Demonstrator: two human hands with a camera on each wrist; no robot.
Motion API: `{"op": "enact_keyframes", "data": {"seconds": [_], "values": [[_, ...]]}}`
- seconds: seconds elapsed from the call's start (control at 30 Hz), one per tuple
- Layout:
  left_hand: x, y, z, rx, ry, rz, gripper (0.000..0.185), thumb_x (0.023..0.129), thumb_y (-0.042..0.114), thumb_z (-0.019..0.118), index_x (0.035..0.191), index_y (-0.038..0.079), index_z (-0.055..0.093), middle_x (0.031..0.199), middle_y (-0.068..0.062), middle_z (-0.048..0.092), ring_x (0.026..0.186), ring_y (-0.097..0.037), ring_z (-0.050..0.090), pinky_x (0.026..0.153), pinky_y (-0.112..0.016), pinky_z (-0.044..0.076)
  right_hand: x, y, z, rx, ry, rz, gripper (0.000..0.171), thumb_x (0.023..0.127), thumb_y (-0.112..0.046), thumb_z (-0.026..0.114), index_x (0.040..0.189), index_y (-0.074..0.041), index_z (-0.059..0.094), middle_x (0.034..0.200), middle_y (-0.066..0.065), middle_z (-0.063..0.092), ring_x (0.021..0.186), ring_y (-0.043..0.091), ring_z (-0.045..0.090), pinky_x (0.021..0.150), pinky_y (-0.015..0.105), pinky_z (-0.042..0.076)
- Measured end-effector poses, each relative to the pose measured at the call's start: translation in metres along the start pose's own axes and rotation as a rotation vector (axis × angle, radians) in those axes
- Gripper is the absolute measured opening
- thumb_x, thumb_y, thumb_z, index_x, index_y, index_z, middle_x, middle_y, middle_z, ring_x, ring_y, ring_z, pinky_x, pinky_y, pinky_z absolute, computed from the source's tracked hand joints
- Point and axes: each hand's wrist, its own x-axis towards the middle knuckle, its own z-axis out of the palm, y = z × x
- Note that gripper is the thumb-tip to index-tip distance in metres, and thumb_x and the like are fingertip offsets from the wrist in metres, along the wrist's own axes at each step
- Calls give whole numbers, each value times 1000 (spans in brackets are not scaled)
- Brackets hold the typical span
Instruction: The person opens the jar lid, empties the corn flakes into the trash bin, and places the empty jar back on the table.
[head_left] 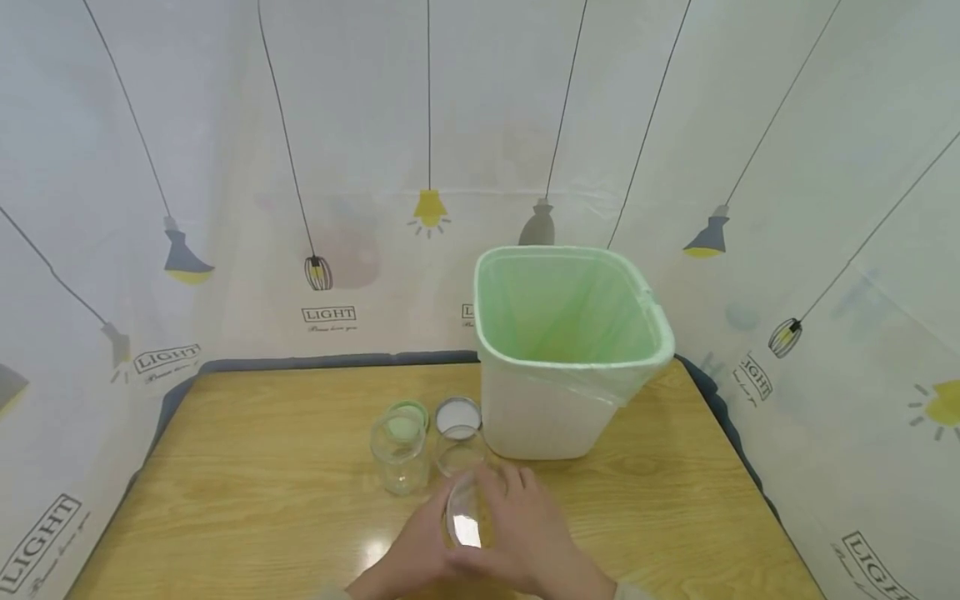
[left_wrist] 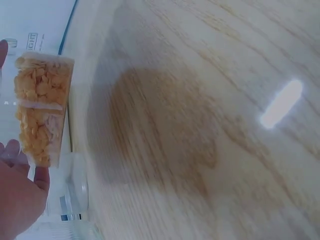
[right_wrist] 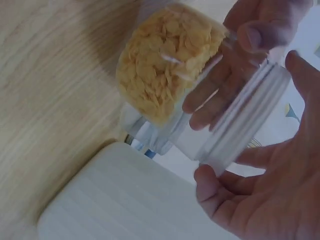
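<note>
A clear jar (right_wrist: 197, 100) partly filled with yellow flakes (right_wrist: 160, 60) is held between both hands. My left hand (head_left: 420, 542) grips the jar's side, and its fingers show through the clear wall in the right wrist view. My right hand (head_left: 532, 525) has its thumb and fingers around the ribbed, clear top end (right_wrist: 250, 115). Tilted in the right wrist view, the jar hangs over the wooden table (head_left: 262, 467). Just beyond the hands in the head view stand a clear jar (head_left: 405, 479) and a second clear jar (head_left: 461, 458).
Behind the clear jars lie a green lid (head_left: 417, 407) and a white lid with a grey rim (head_left: 456, 412). A tall white bin (head_left: 540, 417) with a pale green liner (head_left: 562, 308) stands to their right. Lamp-patterned cloth (head_left: 375, 125) encloses the table's back and sides.
</note>
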Motion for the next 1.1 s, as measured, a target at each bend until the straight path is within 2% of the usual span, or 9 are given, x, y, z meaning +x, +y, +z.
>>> {"op": "enact_keyframes", "data": {"seconds": [0.13,0.3,0.43,0.6,0.83,0.97,1.1], "values": [[0,-1,0,23,2,36,101,69,40,86,150,33,27,148,3,46,129,-28,51,103,-48,49,2,0,5,-33,34,-19,101,70,-83,58,142,-15,40,130,12,54,119,28,51,95,44,52],[-1,1,-1,41,11,36,100,64,42,89,146,36,32,140,8,51,119,-20,57,96,-34,52,3,2,5,-65,65,-80,101,69,-83,58,141,-14,42,127,7,55,116,24,52,94,40,53],[-1,1,-2,46,23,56,99,64,41,89,145,33,33,138,6,53,117,-22,58,94,-33,53,5,4,4,-62,66,-111,98,69,-84,57,138,-15,44,126,5,55,115,22,52,90,39,56],[1,-1,-3,67,37,65,101,62,39,90,146,29,33,137,2,54,115,-24,59,92,-34,54,8,7,4,-30,92,-156,92,67,-78,64,135,-17,48,122,2,56,113,19,52,86,37,56],[2,-1,-3,17,-2,37,105,64,39,89,149,25,29,140,-2,52,116,-26,58,88,-31,55,11,14,3,-19,131,-240,88,64,-75,67,131,-20,52,118,-2,57,109,16,53,77,33,57],[1,-2,-2,-10,-10,51,103,65,36,88,149,26,29,142,-1,50,120,-24,56,93,-30,53,12,13,4,-58,154,-268,86,63,-75,67,129,-22,52,114,-4,57,105,14,54,73,30,55],[1,-3,-2,-79,-28,50,102,68,30,87,150,31,26,147,1,46,127,-26,52,100,-32,49,13,9,3,-97,188,-243,82,66,-71,67,128,-20,52,111,-1,58,103,16,54,74,31,56]]}}
